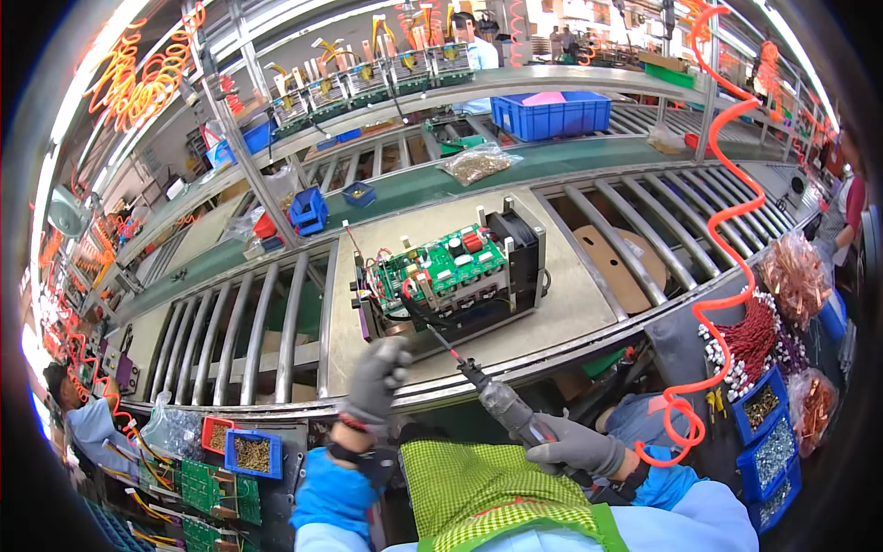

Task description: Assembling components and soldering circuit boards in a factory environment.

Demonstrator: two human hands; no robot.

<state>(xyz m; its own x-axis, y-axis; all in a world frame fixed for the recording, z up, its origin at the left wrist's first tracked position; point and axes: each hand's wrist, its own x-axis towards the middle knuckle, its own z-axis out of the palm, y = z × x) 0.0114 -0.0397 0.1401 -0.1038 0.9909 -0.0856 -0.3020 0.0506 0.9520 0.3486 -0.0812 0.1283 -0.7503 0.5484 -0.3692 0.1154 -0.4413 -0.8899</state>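
Lying beyond the half-curled left hand [373,382], its hold unclear, the chassis [451,281] roughly parallels the front edge of the pallet [566,299]; the farther right hand [579,448] wraps the screwdriver [508,408].

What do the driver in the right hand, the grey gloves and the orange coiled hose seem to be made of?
Driver: probably a plastic housing, mostly dark grey and fairly matte, showing no strong metallic shine.
Grey gloves: likely fabric, dull, with a close, flexible fit; any coating is unclear.
Orange coiled hose: probably flexible plastic, smooth and somewhat glossy, with pale highlights along its curves.
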